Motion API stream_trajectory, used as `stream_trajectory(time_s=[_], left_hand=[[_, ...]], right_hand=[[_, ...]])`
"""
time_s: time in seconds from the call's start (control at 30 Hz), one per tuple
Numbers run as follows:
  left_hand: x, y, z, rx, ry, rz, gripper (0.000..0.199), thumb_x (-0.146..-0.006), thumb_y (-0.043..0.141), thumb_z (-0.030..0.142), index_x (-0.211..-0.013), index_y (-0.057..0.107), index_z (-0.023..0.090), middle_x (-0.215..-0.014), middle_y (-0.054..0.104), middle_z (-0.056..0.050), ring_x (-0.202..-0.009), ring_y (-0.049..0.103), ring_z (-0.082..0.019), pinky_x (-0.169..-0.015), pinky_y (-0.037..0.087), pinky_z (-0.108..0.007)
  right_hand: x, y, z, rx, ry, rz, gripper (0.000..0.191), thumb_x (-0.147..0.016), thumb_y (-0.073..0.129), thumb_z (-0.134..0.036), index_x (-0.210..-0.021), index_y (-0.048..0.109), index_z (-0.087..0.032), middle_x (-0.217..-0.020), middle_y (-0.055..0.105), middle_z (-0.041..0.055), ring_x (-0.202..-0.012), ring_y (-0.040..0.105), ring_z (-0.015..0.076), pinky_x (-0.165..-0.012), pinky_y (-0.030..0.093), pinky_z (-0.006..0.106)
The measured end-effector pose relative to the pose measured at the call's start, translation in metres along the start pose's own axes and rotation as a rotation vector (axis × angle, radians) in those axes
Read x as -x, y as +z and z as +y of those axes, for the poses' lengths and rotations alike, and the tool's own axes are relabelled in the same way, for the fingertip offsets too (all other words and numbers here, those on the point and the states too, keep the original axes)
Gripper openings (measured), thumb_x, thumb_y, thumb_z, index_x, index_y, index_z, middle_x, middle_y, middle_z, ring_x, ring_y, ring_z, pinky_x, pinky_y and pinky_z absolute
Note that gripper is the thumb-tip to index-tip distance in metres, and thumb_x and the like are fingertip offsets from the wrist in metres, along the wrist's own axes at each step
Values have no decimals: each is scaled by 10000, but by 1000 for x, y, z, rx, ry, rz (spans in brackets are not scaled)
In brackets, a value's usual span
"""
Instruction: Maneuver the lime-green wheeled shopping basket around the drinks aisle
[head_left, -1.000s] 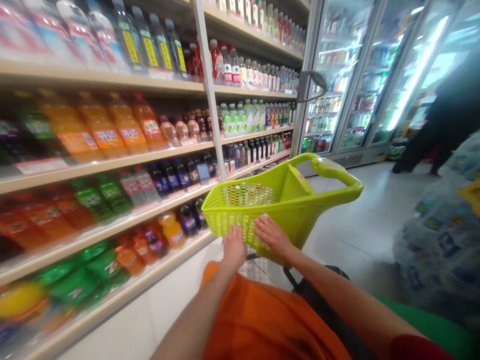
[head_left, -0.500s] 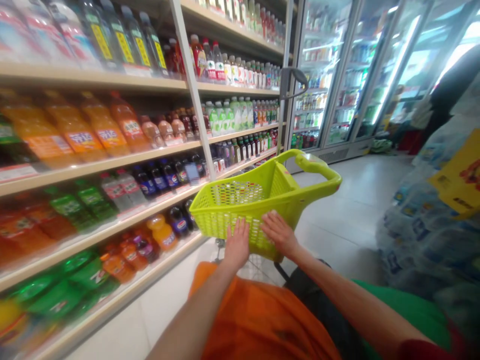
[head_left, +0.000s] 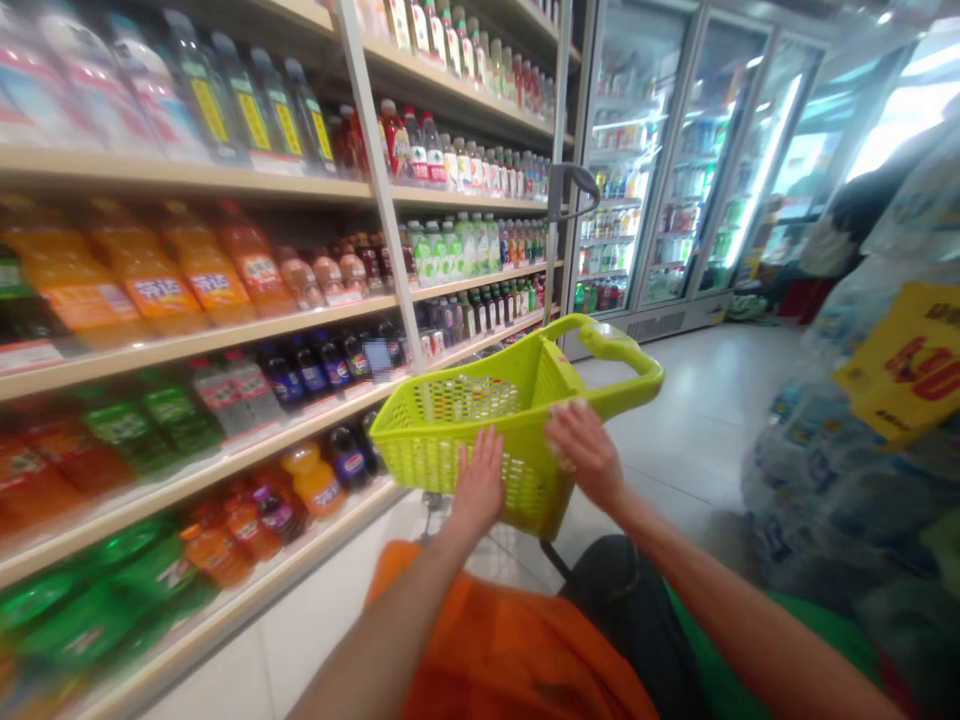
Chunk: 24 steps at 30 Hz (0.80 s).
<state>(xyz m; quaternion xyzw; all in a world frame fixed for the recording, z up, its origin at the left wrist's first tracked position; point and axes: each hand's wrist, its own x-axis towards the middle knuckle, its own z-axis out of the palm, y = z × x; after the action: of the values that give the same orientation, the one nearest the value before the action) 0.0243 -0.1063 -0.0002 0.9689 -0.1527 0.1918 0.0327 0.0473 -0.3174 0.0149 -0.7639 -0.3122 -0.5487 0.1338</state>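
Note:
A lime-green shopping basket (head_left: pixel 536 480) on a cart frame stands in front of me, with nothing visible inside it. My left hand (head_left: pixel 481 480) is at the near side of the basket, fingers extended and palm down, holding nothing. To its right, my right hand (head_left: pixel 585 450) is at the basket's side near the handle, fingers stretched out and a little blurred, also holding nothing. Whether either hand touches the plastic is hard to tell.
Shelves (head_left: pixel 300 180) of bottled drinks line the left side. Glass-door fridges (head_left: pixel 630 160) stand at the back. Wrapped water packs (head_left: pixel 810 490) with a yellow sign (head_left: pixel 907 360) are stacked on the right. A dark-haired person (head_left: pixel 862 215) is beyond them.
My right hand has risen and shifted slightly right along the basket. The left hand has stayed near the same part of the basket. The view has tilted a little.

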Motion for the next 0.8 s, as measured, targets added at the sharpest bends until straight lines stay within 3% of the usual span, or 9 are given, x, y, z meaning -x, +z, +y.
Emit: stream_trajectory(time_s=[0.07,0.17,0.27,0.33,0.47,0.57,0.7,0.8], left_hand=[[-11,-10,-5,19,-104,0,674,-744,383,100,-1399,220,113,-1506,135,-96,-1385,91,-228,-1109,131,-507],[-24,-21,-15,65,-195,-99,696,-734,421,150,-1398,215,124,-1498,177,-102,-1376,136,-246,-1091,155,-542],[-30,-26,-23,76,-183,-188,727,-722,467,212,-1397,208,140,-1488,215,-96,-1369,161,-254,-1079,157,-570],[-30,-28,-24,64,-173,-199,738,-721,483,246,-1397,205,148,-1488,217,-93,-1366,168,-254,-1078,154,-572],[-26,-31,-20,63,-172,-187,765,-703,512,285,-1396,214,156,-1482,234,-94,-1356,196,-252,-1072,140,-585],[-22,-29,-14,75,-170,-161,748,-700,503,263,-1392,235,167,-1480,243,-86,-1354,206,-241,-1076,117,-585],[-17,-22,-3,81,-260,-105,746,-688,465,196,-1395,234,141,-1481,236,-93,-1361,189,-237,-1076,146,-577],[-16,-18,7,90,-270,-93,761,-677,465,190,-1398,229,126,-1490,209,-92,-1367,168,-250,-1076,164,-572]], right_hand=[[-32,-22,25,90,123,85,301,-826,491,-151,-1096,604,-219,-1308,498,76,-1295,332,252,-1036,331,493],[-54,-36,45,203,220,-61,330,-782,494,-150,-1090,609,-183,-1290,502,109,-1256,373,273,-1029,324,489],[-53,-23,34,236,159,-269,389,-739,570,-257,-1112,598,-148,-1276,505,135,-1231,383,296,-1042,294,477],[-49,-6,18,236,90,-328,424,-755,578,-348,-1129,590,-149,-1282,503,131,-1237,371,297,-1054,266,469],[-48,10,10,271,-17,-308,303,-845,496,-347,-1067,625,-187,-1209,574,88,-1180,442,254,-1043,275,424],[-43,-7,34,341,-16,-242,248,-870,465,-279,-1039,632,-208,-1210,578,74,-1168,456,247,-1041,256,454],[-35,-37,68,428,122,-125,256,-865,469,-263,-1053,625,-189,-1237,544,109,-1201,421,272,-1016,289,477],[-32,-29,63,400,134,-131,269,-863,469,-253,-1064,624,-165,-1213,554,123,-1198,422,265,-1000,336,441]])
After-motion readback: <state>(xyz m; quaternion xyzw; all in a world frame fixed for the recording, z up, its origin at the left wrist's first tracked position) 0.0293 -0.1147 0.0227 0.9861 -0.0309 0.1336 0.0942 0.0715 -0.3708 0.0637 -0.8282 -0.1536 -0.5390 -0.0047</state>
